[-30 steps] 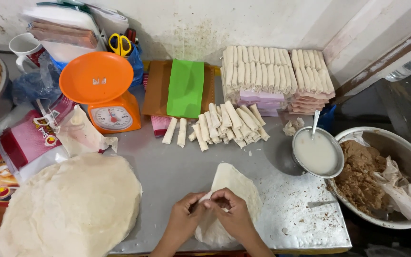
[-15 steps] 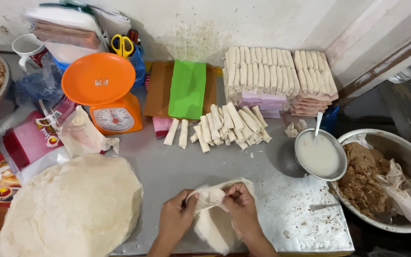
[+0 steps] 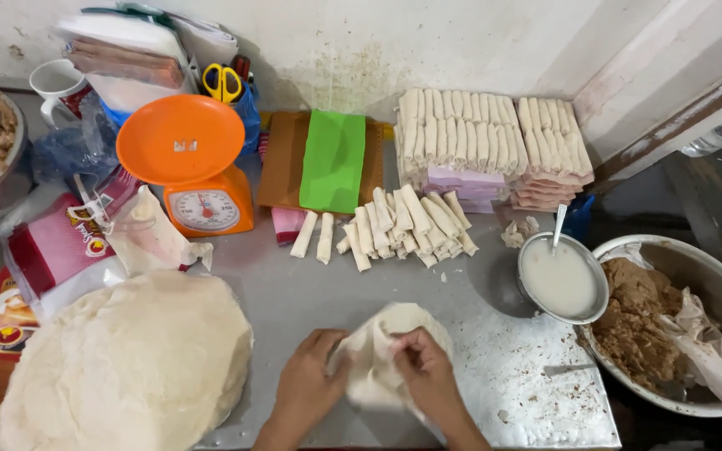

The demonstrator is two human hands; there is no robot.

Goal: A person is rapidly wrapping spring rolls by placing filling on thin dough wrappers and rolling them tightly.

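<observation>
- Right now my left hand (image 3: 311, 388) and right hand (image 3: 428, 376) sit side by side at 6 o'clock on the metal table (image 3: 294, 288), both curled shut on one pale wrapper (image 3: 382, 351).
- My left fingers pinch the wrapper's left edge; my right fingers (image 3: 401, 344) fold its right edge inward, so the sheet bunches up between them.
- At 8 o'clock, near my left hand, lies a big round stack of wrappers (image 3: 123, 363).
- At 12 o'clock from my hands, loose finished rolls (image 3: 403, 230) lie in a heap, and beyond them more rolls (image 3: 486, 138) are stacked in neat rows against the wall.
- At 3 o'clock stands a small bowl (image 3: 561, 280) of white paste with a spoon (image 3: 558, 225) in it.
- Further out at 3 o'clock, touching that small bowl, a large metal bowl (image 3: 712, 284) holds brown filling (image 3: 637, 321).
- At 10 o'clock stands an orange scale (image 3: 190, 163); just beside it, at 11 o'clock, a green board (image 3: 333, 159) lies on a brown one.
- Beyond the scale, yellow scissors (image 3: 222, 81) stand in a blue holder, and a mug (image 3: 56, 81) sits far at 10 o'clock.
- Red packets (image 3: 56, 246) lie between the scale and the wrapper stack.
</observation>
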